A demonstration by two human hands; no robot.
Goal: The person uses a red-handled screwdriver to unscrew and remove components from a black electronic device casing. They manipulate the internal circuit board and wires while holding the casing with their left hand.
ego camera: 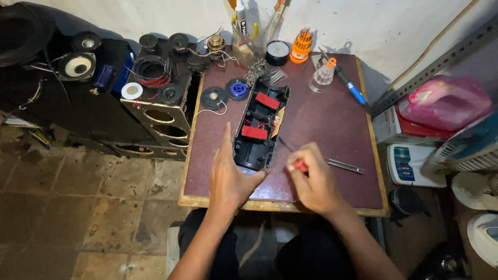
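Item: black casing point(258, 129), open side up, on the maroon table point(321, 124), left of centre. Its long axis runs from the near edge toward the wall, leaning a little to the right at the far end; the rounded near end points at me. Inside: two red blocks point(261, 116), one far and one near, thin wires and a small board along the right wall.

Left hand point(231, 173): flat against the casing's left wall and near corner, fingers straight and together, thumb spread under the near end. It braces the casing and grips nothing.

Right hand point(311, 181): fingers curled tight around a red-handled screwdriver point(300, 166), just right of the casing's near end. The shaft is mostly hidden; I cannot tell where the tip sits.

Step in hand, as I judge it: work on the near end of the open casing, one hand steadying, the other with the tool. The next move calls for the tip to seat squarely while my left hand stops the casing sliding.

Nearby: tweezers point(340, 165) to the right of my right hand; two small speakers point(225, 93) beyond the casing's far end; blue-handled tool point(353, 91), clear bottle point(322, 77) and orange bit set point(301, 46) at the far side; speaker cabinet point(161, 103) left of the table.
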